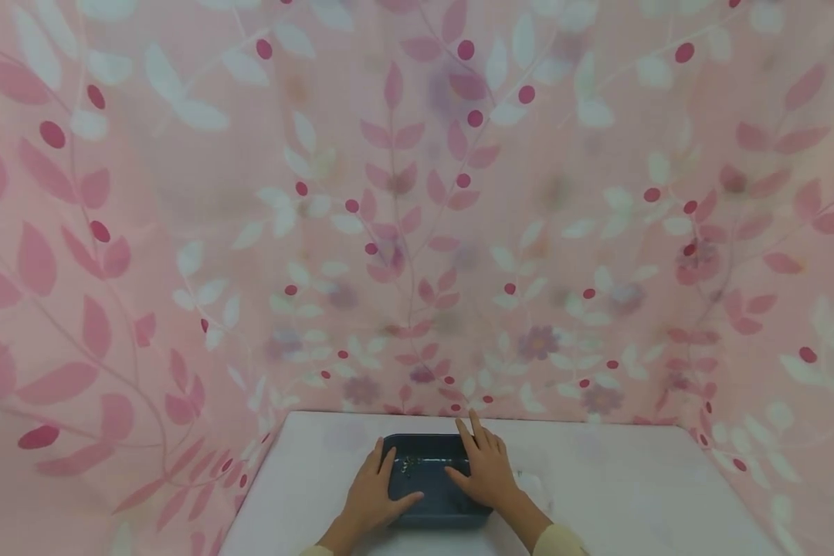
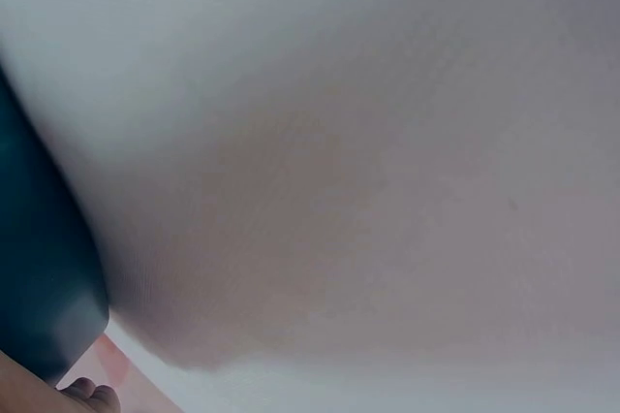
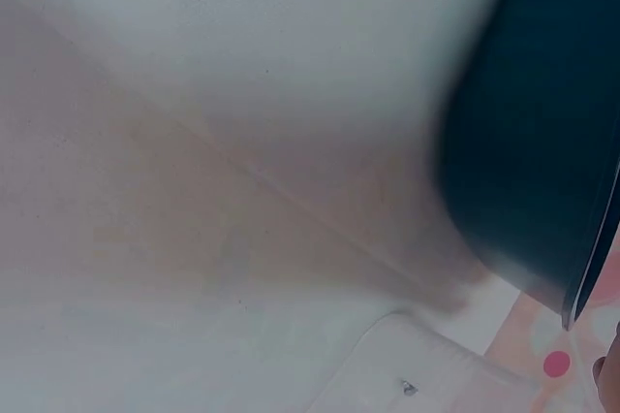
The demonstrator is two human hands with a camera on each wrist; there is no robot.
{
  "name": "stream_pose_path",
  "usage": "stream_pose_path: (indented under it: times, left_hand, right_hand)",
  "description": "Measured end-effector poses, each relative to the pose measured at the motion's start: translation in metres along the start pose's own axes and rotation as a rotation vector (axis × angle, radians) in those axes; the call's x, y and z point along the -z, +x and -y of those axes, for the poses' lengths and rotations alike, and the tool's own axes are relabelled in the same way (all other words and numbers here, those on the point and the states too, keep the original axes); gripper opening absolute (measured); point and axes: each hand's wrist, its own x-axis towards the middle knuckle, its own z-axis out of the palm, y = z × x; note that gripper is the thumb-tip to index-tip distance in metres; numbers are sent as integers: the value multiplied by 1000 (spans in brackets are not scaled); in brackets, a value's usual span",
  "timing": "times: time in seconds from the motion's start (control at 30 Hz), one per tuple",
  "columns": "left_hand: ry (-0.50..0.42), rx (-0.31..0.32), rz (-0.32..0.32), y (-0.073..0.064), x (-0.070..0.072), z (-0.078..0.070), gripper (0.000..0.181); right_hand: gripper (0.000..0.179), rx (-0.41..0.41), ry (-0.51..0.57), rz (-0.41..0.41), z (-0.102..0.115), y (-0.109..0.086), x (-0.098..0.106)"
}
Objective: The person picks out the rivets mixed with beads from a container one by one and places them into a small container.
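A dark blue rectangular tray (image 1: 438,520) lies on the white table between both hands. My left hand (image 1: 371,494) is at its left side, fingers stretched along the rim and thumb pointing inward over the tray. At the right side my right hand (image 1: 489,471) has its fingers spread, reaching past the far right corner, with the thumb over the inside. Inside the tray, near the far left, lies a small shiny chain-like thing (image 1: 408,465), too small to name. Both wrist views show the tray's outer wall (image 2: 48,238) and mostly tabletop; the hands barely show there.
A clear or whitish flat plastic piece (image 3: 417,374) lies on the table (image 1: 639,486) just right of the tray. Pink leaf-patterned curtain (image 1: 417,232) encloses the table at the back and both sides.
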Motion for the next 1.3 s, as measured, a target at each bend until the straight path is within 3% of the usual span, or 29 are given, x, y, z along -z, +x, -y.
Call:
stream_pose_path:
  times: [0.2, 0.37, 0.57, 0.87, 1.0, 1.17, 1.3]
  left_hand:
    - [12, 15, -31, 2, -4, -2, 109]
    - [-5, -8, -34, -7, -8, -3, 108]
    - [21, -5, -34, -15, -9, -6, 107]
    - [18, 29, 49, -7, 0, -7, 108]
    - [23, 36, 40, -3, 2, -6, 108]
    - [19, 25, 0, -3, -2, -5, 108]
    - [17, 13, -21, -2, -3, -5, 108]
  right_hand:
    - [93, 10, -1, -5, 0, 0, 0]
    - [92, -14, 15, 74, 7, -9, 1]
    - [90, -44, 13, 76, 10, -15, -2]
    - [89, -19, 31, 27, 11, -11, -6]
    - [89, 14, 46, 9, 15, -6, -5]
    - [87, 0, 77, 88, 23, -1, -4]
    - [85, 6, 99, 103, 29, 2, -6]
